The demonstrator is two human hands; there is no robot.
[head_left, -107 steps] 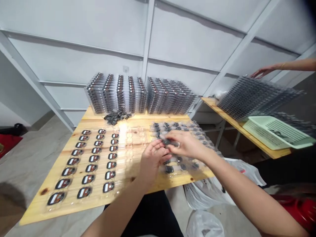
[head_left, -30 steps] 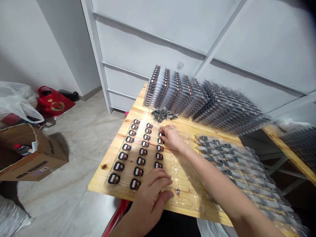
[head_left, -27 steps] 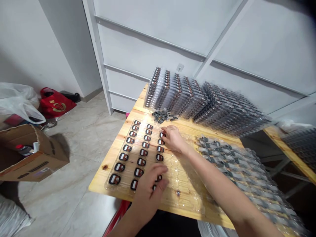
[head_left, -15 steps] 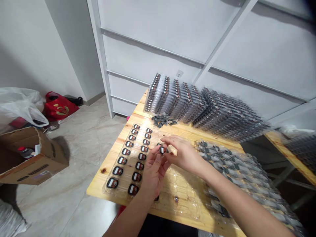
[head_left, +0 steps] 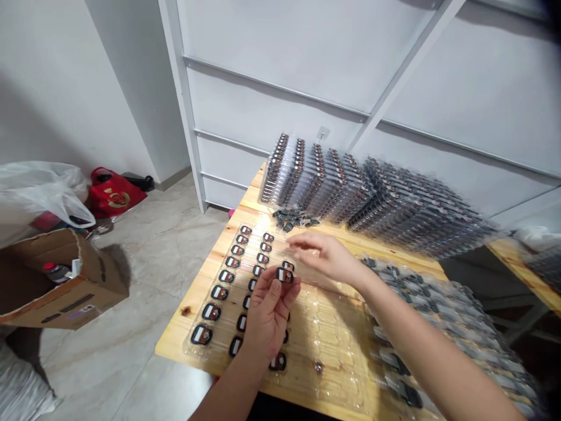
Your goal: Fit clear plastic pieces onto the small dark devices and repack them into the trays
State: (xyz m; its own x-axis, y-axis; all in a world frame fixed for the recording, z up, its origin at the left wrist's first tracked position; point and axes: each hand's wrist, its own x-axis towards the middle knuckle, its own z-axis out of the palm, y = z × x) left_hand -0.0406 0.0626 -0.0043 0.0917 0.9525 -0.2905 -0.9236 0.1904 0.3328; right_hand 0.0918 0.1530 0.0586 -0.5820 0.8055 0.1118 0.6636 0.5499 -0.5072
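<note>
My left hand (head_left: 269,313) is raised over a clear blister tray (head_left: 333,333), pinching a small black oval tag with a red and white label (head_left: 284,275) at its fingertips. My right hand (head_left: 326,257) hovers just to the right of that tag, fingers apart and holding nothing. Rows of matching tags (head_left: 227,276) sit in the tray's left part, and my left hand hides some of them. The tray's right part shows unfilled clear cavities.
The tray lies on a pine table (head_left: 175,345). Tall stacks of filled blister trays (head_left: 311,178) stand behind it, beside a small heap of dark parts (head_left: 293,217). Trays of grey parts (head_left: 438,310) lie at right. A cardboard box (head_left: 65,286) and plastic bag (head_left: 39,193) are on the floor at left.
My right hand has let go of the tag and moved away to the right, fingers opening. My left hand has lifted the tag slightly. The view has shifted a little.
</note>
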